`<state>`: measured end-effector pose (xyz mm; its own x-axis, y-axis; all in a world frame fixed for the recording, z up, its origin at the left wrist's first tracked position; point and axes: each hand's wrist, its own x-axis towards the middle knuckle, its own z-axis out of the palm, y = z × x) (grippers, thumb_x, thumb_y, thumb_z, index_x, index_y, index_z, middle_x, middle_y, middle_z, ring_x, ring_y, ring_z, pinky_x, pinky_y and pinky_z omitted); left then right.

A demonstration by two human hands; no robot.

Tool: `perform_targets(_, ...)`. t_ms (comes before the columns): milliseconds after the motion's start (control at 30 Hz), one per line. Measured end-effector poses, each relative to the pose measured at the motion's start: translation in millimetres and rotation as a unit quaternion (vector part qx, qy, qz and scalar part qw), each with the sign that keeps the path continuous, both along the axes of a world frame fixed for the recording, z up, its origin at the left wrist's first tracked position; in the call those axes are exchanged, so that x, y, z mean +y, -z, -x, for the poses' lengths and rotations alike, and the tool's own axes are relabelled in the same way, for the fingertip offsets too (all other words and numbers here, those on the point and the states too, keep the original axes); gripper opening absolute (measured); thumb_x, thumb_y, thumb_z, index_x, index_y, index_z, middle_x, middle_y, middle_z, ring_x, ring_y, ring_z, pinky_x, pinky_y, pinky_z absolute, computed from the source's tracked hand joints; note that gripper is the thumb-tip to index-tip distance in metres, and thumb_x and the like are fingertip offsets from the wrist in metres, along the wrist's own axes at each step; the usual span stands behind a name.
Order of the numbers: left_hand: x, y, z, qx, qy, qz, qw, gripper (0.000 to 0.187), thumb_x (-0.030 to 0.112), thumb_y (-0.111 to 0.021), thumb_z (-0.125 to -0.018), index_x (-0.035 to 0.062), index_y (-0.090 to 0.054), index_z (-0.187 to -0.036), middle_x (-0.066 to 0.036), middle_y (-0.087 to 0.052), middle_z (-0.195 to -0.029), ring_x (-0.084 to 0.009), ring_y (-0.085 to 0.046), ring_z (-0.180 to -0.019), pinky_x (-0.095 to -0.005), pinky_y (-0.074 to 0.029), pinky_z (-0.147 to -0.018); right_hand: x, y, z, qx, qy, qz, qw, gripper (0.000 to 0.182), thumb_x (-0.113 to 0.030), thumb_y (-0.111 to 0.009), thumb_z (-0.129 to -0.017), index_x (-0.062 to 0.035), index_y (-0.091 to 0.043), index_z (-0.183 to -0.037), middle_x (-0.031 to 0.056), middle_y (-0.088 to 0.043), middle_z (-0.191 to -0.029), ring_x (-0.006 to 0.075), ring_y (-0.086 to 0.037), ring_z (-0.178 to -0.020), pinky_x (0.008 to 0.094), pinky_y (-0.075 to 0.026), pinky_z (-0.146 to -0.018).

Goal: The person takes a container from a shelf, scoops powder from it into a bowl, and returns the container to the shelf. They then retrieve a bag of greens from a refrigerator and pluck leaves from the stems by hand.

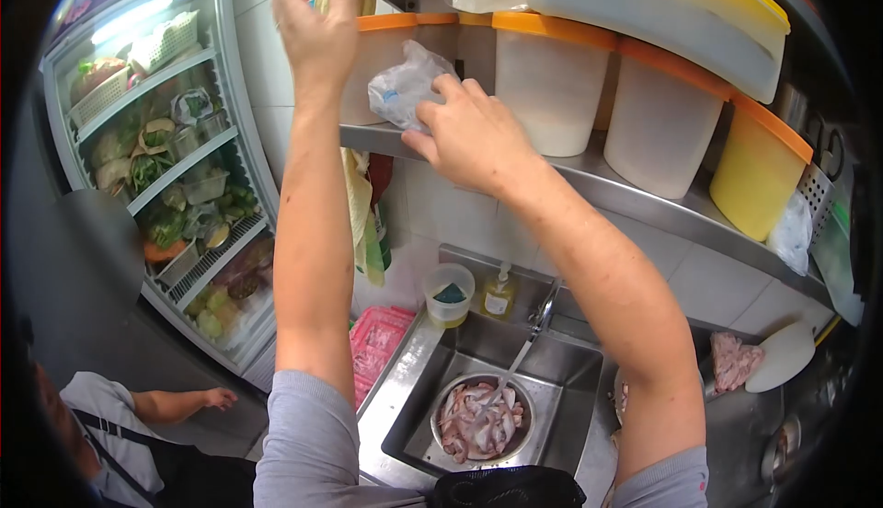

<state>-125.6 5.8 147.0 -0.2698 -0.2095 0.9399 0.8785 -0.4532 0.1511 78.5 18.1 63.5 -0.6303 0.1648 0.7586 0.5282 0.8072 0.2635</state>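
My left hand (317, 34) is raised to the upper shelf, its fingers curled at a gold-coloured item (365, 2) that is mostly hidden, so its kind does not show. Lower and to the right, my right hand (478, 135) has its thumb and fingers on a crumpled clear plastic bag (395, 94). The bag is in front of a white tub with an orange lid (386, 22) on the steel shelf (589, 172). Below my arms, water runs from a tap (544, 310) into a metal bowl (529, 425) of pale pink raw meat pieces (478, 421) in the sink.
More orange-lidded tubs (658, 121) line the shelf. By the sink stand a soap bottle (498, 294) and a plastic tub (449, 294), with a pink tray (377, 342) to their left. A glass-door fridge (175, 158) and another person (120, 425) are at left.
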Motion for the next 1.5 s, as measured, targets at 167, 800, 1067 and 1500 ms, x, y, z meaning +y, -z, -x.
perform_targets(167,24.0,48.3,43.0,-0.010,-0.001,0.156,0.988,0.096,0.049,-0.083,-0.077,0.0010,-0.035,-0.145,-0.026,-0.050,-0.132,-0.0382,-0.051,-0.125,-0.0451,-0.042,-0.108,-16.5,-34.3,10.6,-0.058,0.152,0.123,0.979,0.042,-0.041,-0.068,-0.091,-0.0009,-0.074,-0.097,0.0201,-0.072,-0.102,0.0390,-0.070,-0.095,0.0484,-0.057,-0.082)
perform_targets(800,64.8,13.7,52.9,-0.018,0.319,0.274,0.907,0.072,0.045,-0.086,-0.077,-0.0009,-0.052,-0.122,-0.018,-0.066,-0.109,-0.0263,-0.067,-0.100,-0.0376,-0.054,-0.083,-39.1,-121.1,29.8,0.287,-0.198,-0.079,0.934,0.030,-0.017,-0.078,-0.082,0.0033,-0.063,-0.098,0.0252,-0.064,-0.097,0.0398,-0.064,-0.093,0.0444,-0.051,-0.084)
perform_targets(1067,99.6,-11.0,24.3,0.013,0.061,0.303,0.951,0.065,0.040,-0.083,-0.080,-0.0003,-0.054,-0.121,-0.016,-0.066,-0.110,-0.0237,-0.066,-0.099,-0.0358,-0.054,-0.082,-48.8,-112.4,15.8,0.349,-0.231,-0.041,0.907,0.031,-0.020,-0.074,-0.084,0.0038,-0.062,-0.101,0.0263,-0.064,-0.101,0.0417,-0.063,-0.096,0.0459,-0.050,-0.086)
perform_targets(1500,30.9,-30.4,72.3,-0.059,0.038,0.253,0.965,0.053,0.034,-0.079,-0.084,0.0007,-0.056,-0.120,-0.013,-0.065,-0.111,-0.0193,-0.064,-0.098,-0.0330,-0.054,-0.080,-60.4,-108.5,-2.3,0.371,-0.270,-0.085,0.885,0.030,-0.017,-0.073,-0.086,0.0055,-0.062,-0.102,0.0270,-0.064,-0.102,0.0426,-0.062,-0.097,0.0459,-0.049,-0.087)
